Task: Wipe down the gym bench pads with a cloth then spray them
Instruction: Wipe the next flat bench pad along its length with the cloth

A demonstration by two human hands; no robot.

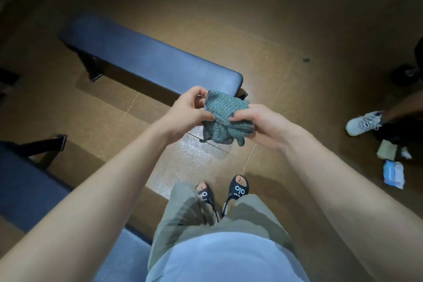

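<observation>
My left hand and right hand both pinch the teal cloth; dark bench pad at eleven o'clock, brown floor.

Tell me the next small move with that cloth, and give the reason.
Probably lower the cloth onto the near end of the bench pad ahead. Both the left hand and right hand grip it bunched in the air, off the pad, so wiping has not begun.

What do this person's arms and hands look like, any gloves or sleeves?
Both arms are bare up to the frame edge: no sleeves show. The left hand and right hand wear no gloves, and no watch, band or ring is visible.
</observation>
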